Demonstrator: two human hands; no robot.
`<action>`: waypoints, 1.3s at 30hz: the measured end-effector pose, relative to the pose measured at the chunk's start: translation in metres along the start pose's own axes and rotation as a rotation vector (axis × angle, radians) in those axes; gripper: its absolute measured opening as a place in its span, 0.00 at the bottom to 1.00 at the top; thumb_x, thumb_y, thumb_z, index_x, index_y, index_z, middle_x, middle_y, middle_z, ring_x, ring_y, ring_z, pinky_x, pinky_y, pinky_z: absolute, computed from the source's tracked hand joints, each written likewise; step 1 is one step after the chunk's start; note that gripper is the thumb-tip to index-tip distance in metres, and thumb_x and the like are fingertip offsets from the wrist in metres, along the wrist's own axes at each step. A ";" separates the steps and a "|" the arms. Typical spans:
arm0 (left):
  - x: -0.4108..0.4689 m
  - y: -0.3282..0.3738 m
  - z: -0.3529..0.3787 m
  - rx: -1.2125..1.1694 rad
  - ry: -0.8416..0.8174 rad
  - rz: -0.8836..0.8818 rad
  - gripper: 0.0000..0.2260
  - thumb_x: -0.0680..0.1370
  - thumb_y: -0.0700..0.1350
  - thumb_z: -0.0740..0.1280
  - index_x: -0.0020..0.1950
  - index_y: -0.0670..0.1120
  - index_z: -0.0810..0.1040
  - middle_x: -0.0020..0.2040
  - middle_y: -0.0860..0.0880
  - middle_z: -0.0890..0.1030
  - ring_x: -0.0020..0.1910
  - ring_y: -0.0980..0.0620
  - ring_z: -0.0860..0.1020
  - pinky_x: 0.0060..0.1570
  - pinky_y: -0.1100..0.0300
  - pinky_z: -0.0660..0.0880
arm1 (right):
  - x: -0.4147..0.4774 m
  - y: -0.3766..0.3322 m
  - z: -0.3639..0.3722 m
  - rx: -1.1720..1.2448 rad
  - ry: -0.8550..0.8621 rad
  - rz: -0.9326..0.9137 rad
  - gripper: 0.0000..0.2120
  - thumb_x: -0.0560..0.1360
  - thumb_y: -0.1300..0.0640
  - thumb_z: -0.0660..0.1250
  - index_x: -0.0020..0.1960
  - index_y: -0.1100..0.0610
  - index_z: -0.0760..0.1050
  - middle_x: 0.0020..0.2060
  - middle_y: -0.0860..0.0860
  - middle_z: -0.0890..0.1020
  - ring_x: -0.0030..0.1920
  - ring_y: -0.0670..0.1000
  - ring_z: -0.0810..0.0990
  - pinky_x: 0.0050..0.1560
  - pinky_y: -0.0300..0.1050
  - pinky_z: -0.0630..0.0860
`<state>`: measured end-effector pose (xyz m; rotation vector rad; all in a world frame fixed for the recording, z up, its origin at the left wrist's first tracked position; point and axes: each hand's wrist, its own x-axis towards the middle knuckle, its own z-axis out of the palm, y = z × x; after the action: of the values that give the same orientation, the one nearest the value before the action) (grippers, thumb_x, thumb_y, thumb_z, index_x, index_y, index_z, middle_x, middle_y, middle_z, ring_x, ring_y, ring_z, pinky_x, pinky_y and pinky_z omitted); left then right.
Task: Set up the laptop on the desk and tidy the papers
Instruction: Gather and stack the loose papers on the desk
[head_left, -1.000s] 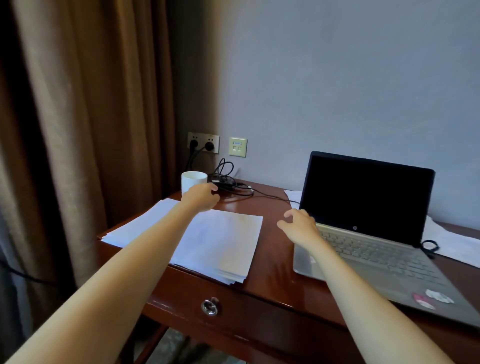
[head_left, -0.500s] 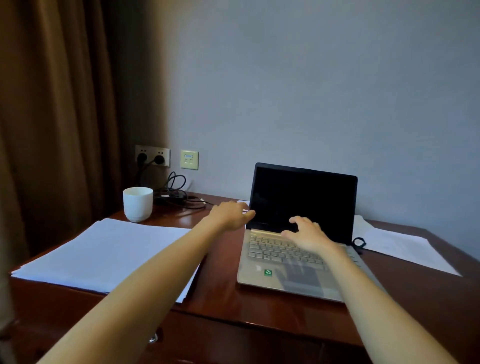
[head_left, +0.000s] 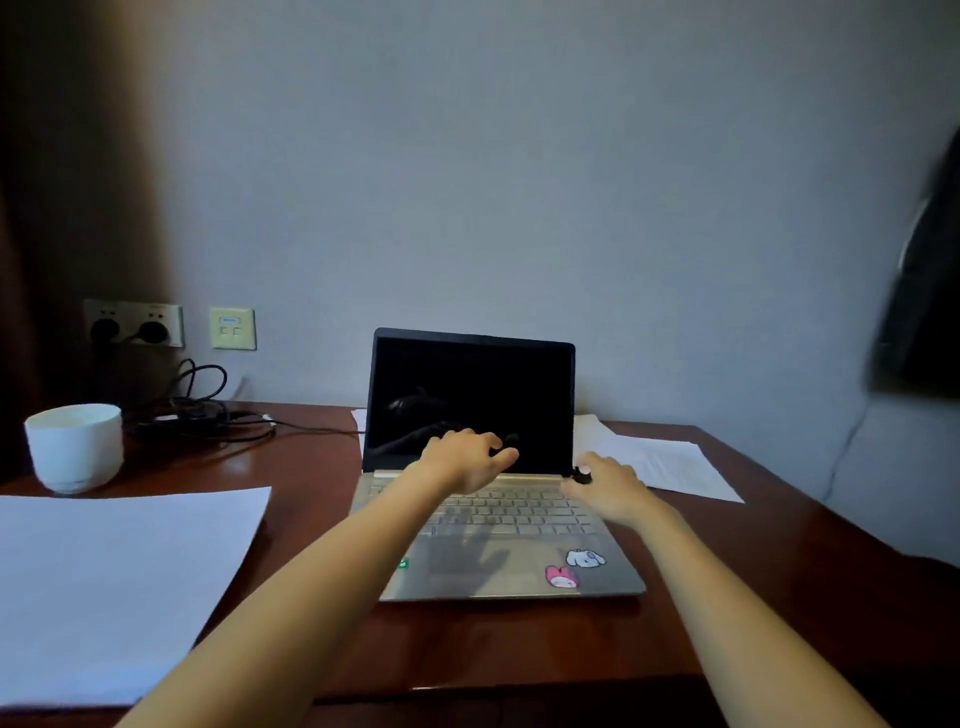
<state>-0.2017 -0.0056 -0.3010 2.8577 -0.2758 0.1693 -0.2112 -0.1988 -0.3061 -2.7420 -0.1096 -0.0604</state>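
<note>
The laptop step is judged in hand: the open laptop (head_left: 470, 384), gold-cased with a glossy dark screen, is seen at frame centre on the polished brown worktop (head_left: 753, 597), the left hand (head_left: 465, 460) hovered over the keyboard's far edge, its grip loose and apart around nothing. The right hand (head_left: 610, 488) is placed at the screen's lower right corner beside a small black object (head_left: 583, 475), and whether its grip is closed on that cannot be told. Next, squaring is likely called for on the thin white papers: a flat stack (head_left: 104, 582) at lower left, loose sheets (head_left: 670, 465) at centre right.
</note>
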 end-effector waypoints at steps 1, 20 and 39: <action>0.004 0.008 0.003 -0.002 -0.004 0.008 0.25 0.80 0.61 0.50 0.72 0.49 0.66 0.70 0.43 0.69 0.68 0.41 0.67 0.66 0.45 0.63 | 0.000 0.007 -0.003 -0.003 0.006 0.017 0.25 0.77 0.47 0.60 0.71 0.55 0.63 0.68 0.56 0.68 0.68 0.58 0.64 0.64 0.50 0.66; 0.070 0.113 0.076 0.073 -0.134 0.176 0.22 0.80 0.57 0.51 0.67 0.49 0.72 0.66 0.42 0.73 0.65 0.41 0.70 0.63 0.48 0.64 | 0.019 0.126 -0.009 0.059 0.033 0.259 0.28 0.77 0.42 0.60 0.73 0.54 0.62 0.72 0.54 0.65 0.73 0.57 0.61 0.72 0.56 0.60; 0.171 0.158 0.148 0.398 -0.145 0.090 0.23 0.82 0.53 0.49 0.71 0.42 0.66 0.75 0.38 0.56 0.73 0.40 0.57 0.72 0.44 0.53 | 0.082 0.188 0.027 -0.099 0.111 0.241 0.22 0.81 0.43 0.49 0.73 0.46 0.60 0.75 0.50 0.59 0.75 0.53 0.54 0.75 0.52 0.49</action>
<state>-0.0533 -0.2249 -0.3791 3.2607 -0.4451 0.0354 -0.1131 -0.3559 -0.3987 -2.8214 0.2613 -0.1548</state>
